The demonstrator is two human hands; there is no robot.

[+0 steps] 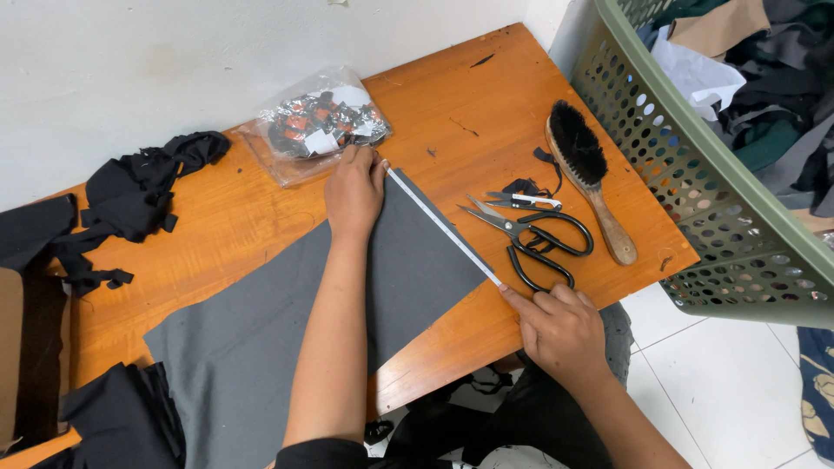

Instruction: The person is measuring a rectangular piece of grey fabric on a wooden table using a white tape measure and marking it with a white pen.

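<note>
A: The left hand [354, 193] lies flat, fingers together, pressing the far end of a thin metal ruler [443, 227] onto the grey cloth [287, 347]. The right hand [560, 326] pinches the near end at the cloth's corner, fingers narrowed around it.

B: And the cloth itself?

A: Spread across the middle of the orange bench [434, 95], the ruler running along its right edge.

B: What might go wrong?

A: The ruler is held only at its two ends, so its middle could bow or drift off the edge. The cloth may also creep under the left palm, since one corner hangs past the bench front.

B: Anything near enough to get in the way?

A: The black scissors [539, 239] lie just beside the ruler, with small snips [521, 201] above them; a nudge could shift either.

B: Counts?

A: One ruler, one grey cloth, one pair of scissors, one pair of snips, one wooden brush [586, 174], one clear bag of trimmings [317, 122], one green basket [695, 165] of cloth, and one heap of black scraps [130, 195] on the left.
</note>
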